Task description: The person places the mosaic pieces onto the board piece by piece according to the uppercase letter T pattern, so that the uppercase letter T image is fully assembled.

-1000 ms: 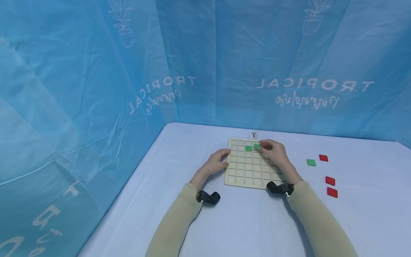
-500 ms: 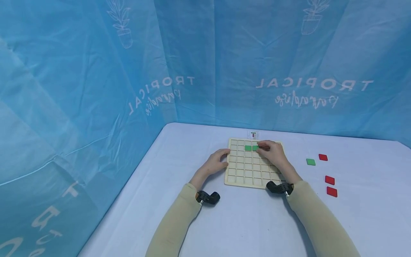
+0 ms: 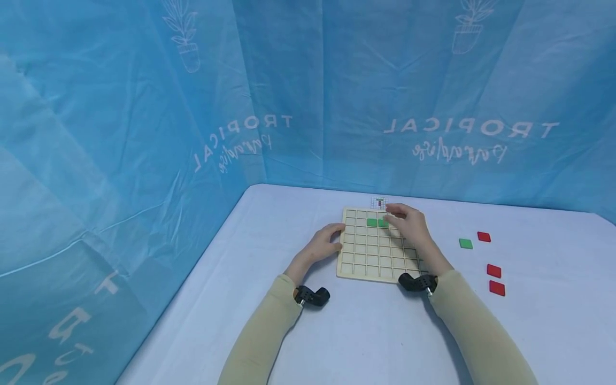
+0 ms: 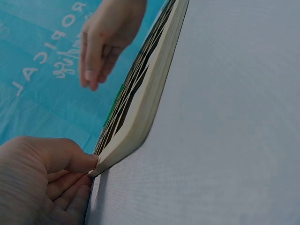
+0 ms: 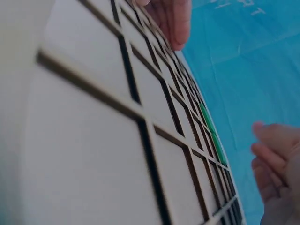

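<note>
A wooden grid board lies on the table. My left hand pinches its left edge; in the left wrist view the thumb is on top and the fingers are at the edge below. Two green square tiles sit side by side in neighbouring cells near the board's far side. Just above and right of them, apart from the board, is my right hand. Its fingers are loosely bent and hold nothing, as the right wrist view shows the hand clear of the green tiles.
Right of the board lie a loose green tile and red tiles, one behind it and two nearer the front. A small printed grid card lies behind the board. Blue curtains bound the white table.
My right hand set a green tile into the cell beside the first one, let go and rose slightly away. My left hand has stayed at the board's edge.
</note>
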Available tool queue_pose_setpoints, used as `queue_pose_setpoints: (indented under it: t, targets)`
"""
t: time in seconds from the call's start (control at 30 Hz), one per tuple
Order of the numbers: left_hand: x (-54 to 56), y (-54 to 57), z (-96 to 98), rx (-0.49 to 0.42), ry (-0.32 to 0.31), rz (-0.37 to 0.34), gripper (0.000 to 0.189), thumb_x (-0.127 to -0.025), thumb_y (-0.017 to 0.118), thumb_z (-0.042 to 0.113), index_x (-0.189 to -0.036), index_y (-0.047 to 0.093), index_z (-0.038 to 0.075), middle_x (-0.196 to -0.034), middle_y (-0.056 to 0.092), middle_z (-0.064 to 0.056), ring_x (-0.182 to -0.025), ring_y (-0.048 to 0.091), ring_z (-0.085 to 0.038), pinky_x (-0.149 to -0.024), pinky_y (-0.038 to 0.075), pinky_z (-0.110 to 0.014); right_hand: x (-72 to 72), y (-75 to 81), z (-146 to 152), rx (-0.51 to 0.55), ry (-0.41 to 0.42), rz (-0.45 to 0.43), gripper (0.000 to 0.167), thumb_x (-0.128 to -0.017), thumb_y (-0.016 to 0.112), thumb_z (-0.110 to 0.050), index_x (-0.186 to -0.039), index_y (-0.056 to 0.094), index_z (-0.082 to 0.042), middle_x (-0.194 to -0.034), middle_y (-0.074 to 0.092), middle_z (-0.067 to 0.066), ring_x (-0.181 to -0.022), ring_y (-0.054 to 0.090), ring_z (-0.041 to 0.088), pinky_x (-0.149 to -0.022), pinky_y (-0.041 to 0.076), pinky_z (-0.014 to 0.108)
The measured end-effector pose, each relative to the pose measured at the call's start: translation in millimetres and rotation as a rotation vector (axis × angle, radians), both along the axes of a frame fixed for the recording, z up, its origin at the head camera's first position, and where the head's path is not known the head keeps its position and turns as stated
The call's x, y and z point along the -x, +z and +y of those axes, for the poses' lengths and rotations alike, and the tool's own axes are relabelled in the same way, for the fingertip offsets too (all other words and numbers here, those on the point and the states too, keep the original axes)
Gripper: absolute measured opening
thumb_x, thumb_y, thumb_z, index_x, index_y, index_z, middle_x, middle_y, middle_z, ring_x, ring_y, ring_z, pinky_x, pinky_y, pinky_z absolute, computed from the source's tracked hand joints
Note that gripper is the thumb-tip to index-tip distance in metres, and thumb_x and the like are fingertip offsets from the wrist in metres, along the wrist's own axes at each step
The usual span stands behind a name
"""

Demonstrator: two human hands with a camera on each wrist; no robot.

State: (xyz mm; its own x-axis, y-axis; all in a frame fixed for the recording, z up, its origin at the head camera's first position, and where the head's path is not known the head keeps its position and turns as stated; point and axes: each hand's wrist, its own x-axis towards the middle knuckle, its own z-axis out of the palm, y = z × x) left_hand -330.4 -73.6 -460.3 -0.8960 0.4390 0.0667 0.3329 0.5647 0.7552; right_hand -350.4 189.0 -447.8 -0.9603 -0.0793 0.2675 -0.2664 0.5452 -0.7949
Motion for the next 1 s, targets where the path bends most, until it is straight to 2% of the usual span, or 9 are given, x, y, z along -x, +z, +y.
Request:
queue_pose_setpoints:
  t: [0.3, 0.43, 0.6, 0.87, 0.97, 1.0]
  targets:
    - [0.2, 1.3, 0.8, -0.001, -0.001, -0.002, 0.054, -0.089, 0.057, 0.001, -0.141, 0.041, 0.003, -0.145, 0.039, -0.01, -0.134, 0.035, -0.021, -0.11, 0.029, -0.029, -7.4, 30.0, 6.7, 0.088, 0.024, -0.044, 0.053, -0.088, 0.066, -0.035, -0.132, 0.054, -0.008, -0.126, 0.058, 0.013, -0.117, 0.053, 0.029, -0.095, 0.047, 0.044]
    - [-1.2, 2.1, 0.4, -0.003, -0.003, -0.012, 0.054, -0.089, 0.057, 0.001, -0.141, 0.041, 0.002, -0.145, 0.039, -0.01, -0.134, 0.034, -0.022, -0.11, 0.029, -0.029, -16.7, 41.6, 26.0, 0.103, 0.034, -0.058, 0.057, -0.087, 0.065, -0.039, -0.134, 0.053, -0.009, -0.129, 0.055, 0.014, -0.119, 0.051, 0.029, -0.097, 0.045, 0.045]
    - [-1.5, 2.4, -0.9, 0.019, 0.004, 0.002, 0.054, -0.089, 0.057, 0.001, -0.141, 0.042, 0.003, -0.145, 0.039, -0.01, -0.134, 0.034, -0.022, -0.111, 0.028, -0.03, -31.8, 52.6, 61.8, 0.077, -0.009, -0.059, 0.062, -0.088, 0.063, -0.043, -0.137, 0.049, -0.008, -0.133, 0.052, 0.014, -0.121, 0.049, 0.029, -0.099, 0.042, 0.047]
    - [-0.1, 0.3, -1.1, 0.016, -0.01, 0.003, 0.055, -0.089, 0.057, 0.002, -0.141, 0.041, 0.003, -0.145, 0.039, -0.011, -0.135, 0.033, -0.023, -0.111, 0.028, -0.032, -59.2, 49.8, 110.4, -0.021, -0.136, -0.097, 0.073, -0.085, 0.06, -0.054, -0.141, 0.045, -0.01, -0.134, 0.051, 0.015, -0.12, 0.049, 0.031, -0.099, 0.041, 0.051]
    - [-0.3, 1.0, -0.3, 0.012, -0.006, 0.004, 0.055, -0.089, 0.057, 0.001, -0.141, 0.041, 0.002, -0.145, 0.039, -0.011, -0.135, 0.033, -0.023, -0.111, 0.028, -0.033, -66.5, 44.9, 121.8, -0.053, -0.173, -0.099, 0.072, -0.086, 0.058, -0.056, -0.141, 0.045, -0.011, -0.134, 0.051, 0.015, -0.119, 0.049, 0.03, -0.092, 0.048, 0.046]
    - [-0.3, 1.2, 0.1, 0.012, -0.006, 0.005, 0.055, -0.089, 0.057, 0.001, -0.141, 0.041, 0.002, -0.145, 0.039, -0.011, -0.135, 0.033, -0.023, -0.111, 0.028, -0.032, -68.6, 42.9, 125.1, -0.058, -0.185, -0.095, 0.072, -0.086, 0.058, -0.056, -0.14, 0.045, -0.01, -0.133, 0.051, 0.015, -0.118, 0.05, 0.029, -0.088, 0.05, 0.04]
